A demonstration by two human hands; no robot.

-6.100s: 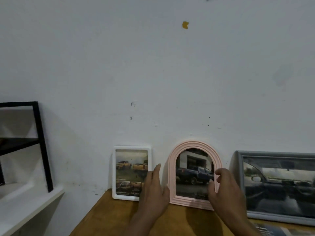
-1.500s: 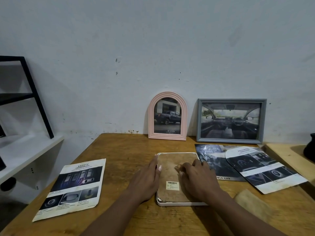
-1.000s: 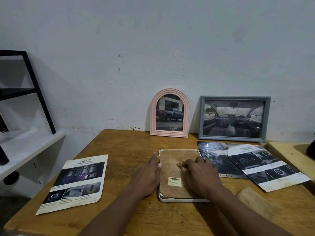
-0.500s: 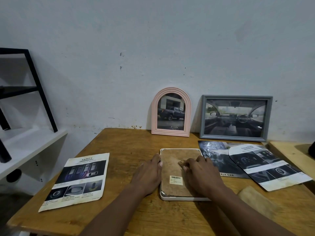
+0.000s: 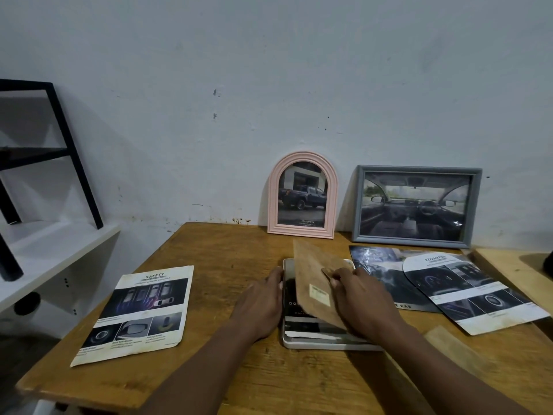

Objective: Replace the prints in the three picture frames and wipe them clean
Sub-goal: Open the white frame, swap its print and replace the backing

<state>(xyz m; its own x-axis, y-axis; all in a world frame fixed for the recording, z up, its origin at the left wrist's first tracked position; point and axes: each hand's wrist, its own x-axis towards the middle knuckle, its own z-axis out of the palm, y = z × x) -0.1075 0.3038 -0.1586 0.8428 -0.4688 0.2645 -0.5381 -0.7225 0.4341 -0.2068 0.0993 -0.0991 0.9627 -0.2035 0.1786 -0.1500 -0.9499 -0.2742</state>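
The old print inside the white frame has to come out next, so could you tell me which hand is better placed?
Probably the left hand: it rests free at the white frame's edge, while the right hand holds the backing board up.

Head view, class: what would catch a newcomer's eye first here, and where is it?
At the table's centre, the right hand tilts a brown backing board up off a white frame lying face down, while the left hand steadies its edge. Behind, a pink arched frame and a grey frame lean on the wall; car leaflets lie either side.
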